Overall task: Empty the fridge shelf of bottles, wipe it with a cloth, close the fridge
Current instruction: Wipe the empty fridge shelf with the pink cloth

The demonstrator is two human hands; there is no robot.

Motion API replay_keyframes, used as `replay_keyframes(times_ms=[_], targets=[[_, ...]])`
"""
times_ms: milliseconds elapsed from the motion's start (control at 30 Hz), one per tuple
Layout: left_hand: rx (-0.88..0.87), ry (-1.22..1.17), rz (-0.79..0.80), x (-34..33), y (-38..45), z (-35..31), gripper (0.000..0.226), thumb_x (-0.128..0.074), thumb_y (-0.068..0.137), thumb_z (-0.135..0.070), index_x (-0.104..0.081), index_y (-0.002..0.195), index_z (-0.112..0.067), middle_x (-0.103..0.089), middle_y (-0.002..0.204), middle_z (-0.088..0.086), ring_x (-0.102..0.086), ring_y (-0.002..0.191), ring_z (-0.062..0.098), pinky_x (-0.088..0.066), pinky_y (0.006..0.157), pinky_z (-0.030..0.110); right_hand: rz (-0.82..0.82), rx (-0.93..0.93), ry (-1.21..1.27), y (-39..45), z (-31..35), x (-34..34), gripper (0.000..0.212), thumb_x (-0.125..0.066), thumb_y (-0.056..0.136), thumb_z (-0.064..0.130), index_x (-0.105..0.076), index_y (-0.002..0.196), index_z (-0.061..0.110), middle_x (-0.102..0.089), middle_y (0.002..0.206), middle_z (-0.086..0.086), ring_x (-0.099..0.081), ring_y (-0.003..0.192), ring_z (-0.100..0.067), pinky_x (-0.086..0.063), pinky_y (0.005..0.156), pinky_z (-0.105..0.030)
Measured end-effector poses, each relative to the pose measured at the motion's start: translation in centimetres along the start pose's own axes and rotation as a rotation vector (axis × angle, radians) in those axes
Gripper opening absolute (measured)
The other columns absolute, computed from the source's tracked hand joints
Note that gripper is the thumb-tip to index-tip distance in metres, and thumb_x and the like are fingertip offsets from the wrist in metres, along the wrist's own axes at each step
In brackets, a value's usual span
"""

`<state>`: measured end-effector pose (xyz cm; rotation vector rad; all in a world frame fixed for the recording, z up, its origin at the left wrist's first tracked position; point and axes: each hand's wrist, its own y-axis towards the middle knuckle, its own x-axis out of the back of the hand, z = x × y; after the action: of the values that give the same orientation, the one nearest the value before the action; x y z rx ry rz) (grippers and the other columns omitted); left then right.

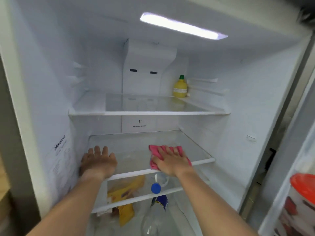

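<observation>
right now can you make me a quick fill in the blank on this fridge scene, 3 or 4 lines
1. The right hand presses a ____ cloth flat on the glass shelf.
2. The left hand rests on that shelf holding ____.
3. The lemon-shaped bottle on the shelf above has a ____ cap.
4. The clear bottle below has a ____ cap.

Missing words: pink; nothing; green; blue

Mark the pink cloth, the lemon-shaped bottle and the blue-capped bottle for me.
pink cloth (154, 161): head view, left edge showing beside the right hand.
lemon-shaped bottle (180, 88): head view, middle of its yellow body, upper shelf.
blue-capped bottle (156, 188): head view, on the blue cap, below the wiped shelf.
</observation>
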<state>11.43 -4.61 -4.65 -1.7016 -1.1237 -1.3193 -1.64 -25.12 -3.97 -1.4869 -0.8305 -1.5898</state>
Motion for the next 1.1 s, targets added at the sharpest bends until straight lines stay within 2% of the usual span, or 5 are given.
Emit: replay_keyframes(times_ms=[267, 500, 600, 867, 1100], targets=[[-0.015, 0.003, -0.028, -0.4, 0.2, 0.2, 0.06, -0.013, 0.1, -0.039, -0.015, 0.158, -0.021, -0.006, 0.168, 0.007, -0.01, 0.154, 0.029, -0.009, 0.125, 0.043, -0.042, 0.255, 0.027, -0.9, 3.3, -1.5, 0.065, -0.014, 0.099, 0.061, -0.012, 0.16, 0.038, -0.009, 0.169, 0.008, -0.002, 0.156, -0.019, 0.002, 0.124, -0.047], [0.01, -0.002, -0.05, -0.7, 0.1, -0.1, 0.062, -0.011, 0.099, -0.041, -0.013, 0.158, -0.022, -0.004, 0.168, 0.006, -0.008, 0.154, 0.027, -0.008, 0.125, 0.044, -0.068, -0.001, -0.091, -0.3, -8.9, 0.3, 0.063, -0.018, 0.098, 0.062, -0.009, 0.158, 0.046, -0.023, 0.165, 0.006, -0.021, 0.152, -0.02, -0.006, 0.123, -0.046], [0.03, -0.027, -0.046, -0.7, 0.3, -0.4, 0.062, -0.009, 0.1, -0.04, -0.009, 0.159, -0.022, 0.0, 0.168, 0.004, -0.004, 0.155, 0.027, -0.006, 0.126, 0.045, -0.029, -0.097, -0.054, 1.4, -9.5, 0.3, 0.068, -0.021, 0.09, 0.068, -0.002, 0.155, 0.054, -0.016, 0.168, 0.007, -0.014, 0.154, -0.022, -0.005, 0.123, -0.051], [0.028, -0.033, -0.098, -0.8, 0.2, -0.7, 0.06, -0.014, 0.101, -0.035, -0.014, 0.157, -0.013, -0.009, 0.167, 0.008, -0.009, 0.153, 0.03, -0.008, 0.125, 0.044, 0.031, 0.103, -0.016, 7.7, 2.0, -0.8, 0.061, -0.014, 0.099, 0.062, 0.004, 0.156, 0.05, 0.005, 0.17, 0.01, 0.007, 0.156, -0.024, 0.004, 0.121, -0.057], [0.016, -0.02, -0.146, -0.8, 0.0, -0.6, 0.059, -0.02, 0.1, -0.031, -0.019, 0.154, -0.008, -0.021, 0.163, 0.01, -0.018, 0.15, 0.03, -0.014, 0.124, 0.043, 0.028, 0.376, -0.008, 12.7, 13.1, -1.9, 0.06, -0.014, 0.1, 0.056, -0.003, 0.158, 0.046, -0.001, 0.169, 0.012, 0.003, 0.156, -0.018, 0.006, 0.123, -0.05]])
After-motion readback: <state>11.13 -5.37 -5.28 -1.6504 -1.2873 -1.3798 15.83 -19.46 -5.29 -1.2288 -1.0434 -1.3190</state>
